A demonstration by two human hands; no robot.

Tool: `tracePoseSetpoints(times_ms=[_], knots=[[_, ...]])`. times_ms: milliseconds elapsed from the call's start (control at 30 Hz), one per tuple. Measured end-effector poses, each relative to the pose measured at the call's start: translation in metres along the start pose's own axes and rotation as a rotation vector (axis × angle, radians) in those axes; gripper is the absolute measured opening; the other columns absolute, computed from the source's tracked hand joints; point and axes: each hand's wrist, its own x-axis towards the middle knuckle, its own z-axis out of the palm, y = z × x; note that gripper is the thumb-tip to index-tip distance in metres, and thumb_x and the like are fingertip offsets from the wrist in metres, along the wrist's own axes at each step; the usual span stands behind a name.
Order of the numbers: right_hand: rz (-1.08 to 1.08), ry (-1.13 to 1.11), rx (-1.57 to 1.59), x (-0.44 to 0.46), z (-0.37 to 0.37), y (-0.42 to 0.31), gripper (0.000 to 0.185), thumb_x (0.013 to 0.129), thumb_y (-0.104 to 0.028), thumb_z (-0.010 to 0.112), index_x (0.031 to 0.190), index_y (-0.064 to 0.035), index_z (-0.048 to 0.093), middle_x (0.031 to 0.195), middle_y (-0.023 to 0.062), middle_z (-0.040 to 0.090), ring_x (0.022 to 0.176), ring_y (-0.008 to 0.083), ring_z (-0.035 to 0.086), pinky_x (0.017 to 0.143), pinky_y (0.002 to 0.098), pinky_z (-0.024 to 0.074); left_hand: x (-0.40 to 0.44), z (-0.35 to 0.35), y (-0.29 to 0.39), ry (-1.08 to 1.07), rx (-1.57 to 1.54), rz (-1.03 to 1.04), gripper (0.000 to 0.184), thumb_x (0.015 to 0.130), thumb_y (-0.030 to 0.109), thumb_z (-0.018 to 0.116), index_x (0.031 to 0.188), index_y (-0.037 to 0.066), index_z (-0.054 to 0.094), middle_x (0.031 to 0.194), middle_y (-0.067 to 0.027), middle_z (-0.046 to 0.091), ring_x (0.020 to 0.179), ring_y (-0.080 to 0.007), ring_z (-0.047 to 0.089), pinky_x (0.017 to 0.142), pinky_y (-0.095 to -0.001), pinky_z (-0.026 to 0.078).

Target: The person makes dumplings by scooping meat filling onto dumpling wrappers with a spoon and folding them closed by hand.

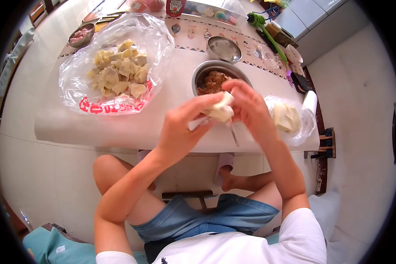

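Note:
Between my two hands, just in front of the metal bowl, is a pale folded dumpling wrapper (222, 109). My left hand (185, 121) has its fingers and thumb closed on it. My right hand (246, 105) touches its right side with bent fingers, partly blurred. Behind them the metal bowl (197, 72) holds brown minced filling (214, 82); a thin metal utensil handle (235, 136) shows below my hands. To the right, a stack of square wrappers (287, 118) lies in a clear bag. Several folded dumplings (119, 72) sit on a plastic bag at the left.
A smaller metal bowl (225, 48) stands behind the filling bowl. At the back left is a bowl of pink meat (81, 35). A red packet (175, 7), a clear container (213, 12) and a green brush-like object (268, 35) lie along the table's (97, 132) far side.

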Motion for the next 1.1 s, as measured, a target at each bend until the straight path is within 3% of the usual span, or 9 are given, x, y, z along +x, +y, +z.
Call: tracePoseSetpoints(times_ms=[67, 167, 267, 300, 400, 500, 600, 867, 1100], knots=[[-0.318, 0.101, -0.459, 0.061, -0.036, 0.012, 0.042, 0.092, -0.044, 0.044, 0.104, -0.006, 0.057, 0.073, 0.0048, 0.064, 0.063, 0.0148, 0.06, 0.057, 0.0248, 0.0472, 0.006, -0.008, -0.004, 0.103, -0.304, -0.188, 0.039, 0.083, -0.001, 0.057, 0.122, -0.002, 0.049, 0.117, -0.0131, 0.057, 0.108, -0.0183, 0.056, 0.09, -0.0282, 0.046], [-0.646, 0.309, -1.519, 0.14, -0.089, 0.028, 0.055, 0.091, -0.057, 0.032, 0.1, -0.0158, 0.067, 0.117, 0.0113, 0.056, 0.113, 0.0303, 0.046, 0.095, 0.0434, 0.0367, 0.016, -0.021, -0.013, 0.21, -0.635, -0.331, 0.038, 0.085, 0.002, 0.055, 0.122, -0.002, 0.048, 0.123, -0.0136, 0.054, 0.112, -0.0197, 0.054, 0.095, -0.0279, 0.044], [-0.35, 0.147, -1.719, 0.173, -0.101, 0.039, 0.06, 0.09, -0.06, 0.028, 0.103, -0.0178, 0.068, 0.134, 0.0127, 0.039, 0.13, 0.0292, 0.022, 0.106, 0.0516, 0.0163, 0.016, -0.024, -0.025, 0.223, -0.777, -0.387, 0.039, 0.085, 0.002, 0.054, 0.123, -0.001, 0.047, 0.123, -0.0145, 0.053, 0.113, -0.0198, 0.053, 0.097, -0.0286, 0.043], [-0.212, 0.106, -1.751, 0.173, -0.095, 0.034, 0.062, 0.09, -0.061, 0.025, 0.104, -0.0183, 0.068, 0.136, 0.0132, 0.036, 0.131, 0.0286, 0.019, 0.107, 0.0566, 0.0076, 0.013, -0.022, -0.027, 0.217, -0.803, -0.404, 0.039, 0.084, 0.002, 0.054, 0.123, -0.001, 0.047, 0.123, -0.0143, 0.053, 0.114, -0.0198, 0.053, 0.097, -0.0288, 0.043], [-0.319, 0.172, -1.744, 0.161, -0.092, 0.029, 0.06, 0.09, -0.059, 0.029, 0.099, -0.0144, 0.069, 0.134, 0.0132, 0.038, 0.13, 0.0284, 0.022, 0.106, 0.0569, 0.0108, 0.008, -0.019, -0.03, 0.171, -0.828, -0.424, 0.04, 0.083, 0.002, 0.056, 0.122, 0.0, 0.047, 0.124, -0.0137, 0.052, 0.113, -0.0191, 0.053, 0.097, -0.0292, 0.043], [-0.827, 0.129, -1.264, 0.108, -0.057, -0.002, 0.033, 0.081, -0.042, 0.061, 0.09, -0.01, 0.066, 0.126, 0.0115, 0.047, 0.121, 0.0296, 0.036, 0.101, 0.0468, 0.0262, 0.007, -0.017, -0.024, 0.138, -0.819, -0.426, 0.041, 0.083, 0.004, 0.058, 0.123, 0.0, 0.047, 0.123, -0.0129, 0.053, 0.112, -0.0182, 0.053, 0.096, -0.0292, 0.043], [-1.032, -0.162, -1.176, 0.036, -0.008, -0.031, 0.035, 0.065, -0.029, 0.075, 0.094, -0.0141, 0.062, 0.121, 0.0053, 0.051, 0.114, 0.0268, 0.042, 0.1, 0.044, 0.0297, 0.004, -0.011, -0.018, 0.108, -0.867, -0.447, 0.041, 0.083, 0.005, 0.059, 0.123, 0.001, 0.047, 0.119, -0.0106, 0.055, 0.109, -0.0169, 0.055, 0.095, -0.0291, 0.043], [-1.08, -0.035, -1.181, 0.01, 0.0, -0.016, 0.024, 0.056, -0.003, 0.073, 0.076, -0.0121, 0.064, 0.115, 0.0026, 0.056, 0.109, 0.0247, 0.046, 0.093, 0.0408, 0.0382, 0.001, 0.0, -0.016, 0.034, -0.851, -0.394, 0.04, 0.083, 0.002, 0.059, 0.122, 0.003, 0.049, 0.113, -0.0069, 0.058, 0.104, -0.0134, 0.055, 0.091, -0.0287, 0.045], [-0.864, 0.119, -1.092, 0.005, 0.005, -0.02, 0.022, 0.058, -0.001, 0.072, 0.077, -0.0089, 0.064, 0.11, 0.0042, 0.057, 0.104, 0.0276, 0.048, 0.086, 0.037, 0.043, -0.002, 0.006, -0.012, 0.014, -0.566, -0.105, 0.032, 0.086, -0.002, 0.056, 0.118, 0.001, 0.053, 0.116, -0.0081, 0.057, 0.104, -0.0119, 0.053, 0.087, -0.0258, 0.044]])
